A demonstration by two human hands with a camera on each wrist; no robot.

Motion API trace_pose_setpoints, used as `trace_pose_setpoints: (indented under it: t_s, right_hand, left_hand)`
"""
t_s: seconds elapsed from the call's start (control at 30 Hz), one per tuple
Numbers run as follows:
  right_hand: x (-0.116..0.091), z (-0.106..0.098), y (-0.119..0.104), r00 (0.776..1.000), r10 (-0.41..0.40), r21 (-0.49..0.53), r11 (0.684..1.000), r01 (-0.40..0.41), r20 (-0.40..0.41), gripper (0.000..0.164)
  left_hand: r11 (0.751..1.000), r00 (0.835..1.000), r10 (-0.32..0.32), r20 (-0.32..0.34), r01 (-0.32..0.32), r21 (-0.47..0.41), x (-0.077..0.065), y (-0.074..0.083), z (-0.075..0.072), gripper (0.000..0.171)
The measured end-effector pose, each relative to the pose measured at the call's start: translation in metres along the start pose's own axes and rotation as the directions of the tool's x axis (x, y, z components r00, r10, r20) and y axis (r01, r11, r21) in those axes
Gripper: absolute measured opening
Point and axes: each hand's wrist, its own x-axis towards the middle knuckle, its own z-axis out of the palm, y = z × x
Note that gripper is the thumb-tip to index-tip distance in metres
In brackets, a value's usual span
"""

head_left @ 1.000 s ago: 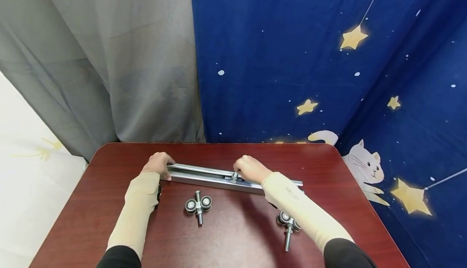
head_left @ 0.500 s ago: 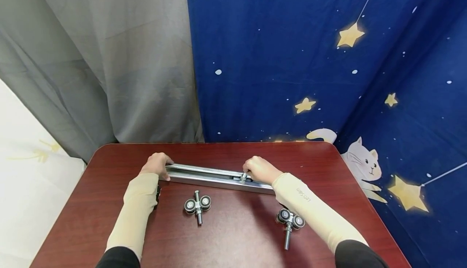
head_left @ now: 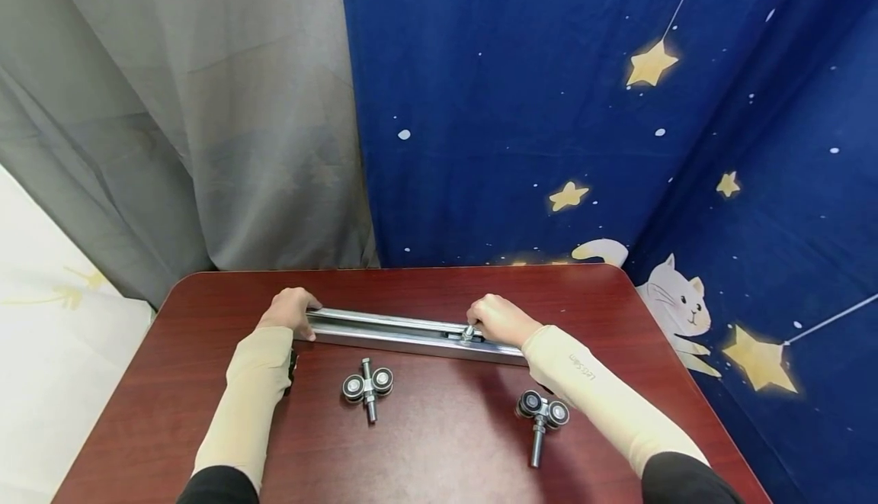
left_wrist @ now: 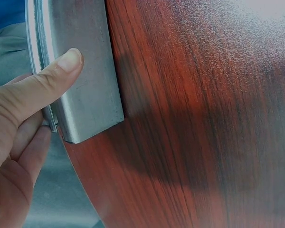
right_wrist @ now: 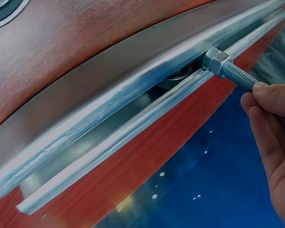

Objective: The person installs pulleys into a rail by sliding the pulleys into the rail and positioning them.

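A silvery metal channel rail [head_left: 391, 336] lies across the table with its slot facing up. My left hand [head_left: 288, 312] grips its left end; in the left wrist view the thumb [left_wrist: 69, 61] presses on the rail's side wall. Inside the slot sits a roller trolley, mostly hidden, with a dark wheel [right_wrist: 175, 78] showing. Its threaded bolt [right_wrist: 240, 75], with a hex nut [right_wrist: 217, 59], sticks up out of the slot. My right hand [head_left: 504, 319] pinches the bolt's tip between thumb and fingers, right of the rail's middle.
Two more roller trolleys lie in front of the rail on the reddish-brown table [head_left: 439, 443]: one left of centre [head_left: 370, 386], one near my right forearm [head_left: 542, 410]. Grey [head_left: 274, 146] and blue star-patterned curtains [head_left: 480, 146] hang behind the table's far edge.
My right hand has moved to the right along the rail, and the bolt with its trolley has slid with it. My left hand keeps its grip on the left end.
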Motion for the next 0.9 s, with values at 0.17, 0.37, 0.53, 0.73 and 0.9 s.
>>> trace_pose_setpoints:
  t_s: [0.17,0.37,0.53,0.73,0.9]
  right_hand:
    - [-0.007,-0.001,0.004,1.0,-0.006,-0.005,1.0,0.006,0.001,0.031]
    - [-0.018,-0.007,0.008,1.0,-0.007,0.0,1.0,0.007,-0.011,0.032]
    - [-0.03,-0.01,0.014,1.0,0.011,0.002,1.0,-0.011,0.009,0.034]
    - [-0.043,-0.014,0.023,1.0,0.013,-0.005,1.0,-0.013,0.016,0.03]
    - [-0.052,-0.02,0.026,1.0,0.01,-0.012,1.0,-0.01,0.03,0.026]
  left_hand:
    - [1.0,1.0,0.009,0.002,-0.009,0.0,0.0,-0.002,0.0,0.057]
    - [1.0,1.0,0.002,0.002,-0.002,0.022,0.002,-0.001,0.0,0.058]
    - [1.0,1.0,0.004,0.003,-0.004,0.028,0.002,0.001,-0.001,0.059]
    - [1.0,1.0,-0.016,0.019,0.016,0.011,0.002,0.001,0.0,0.058]
    - [1.0,1.0,-0.024,0.02,0.023,0.009,0.002,0.0,0.001,0.058]
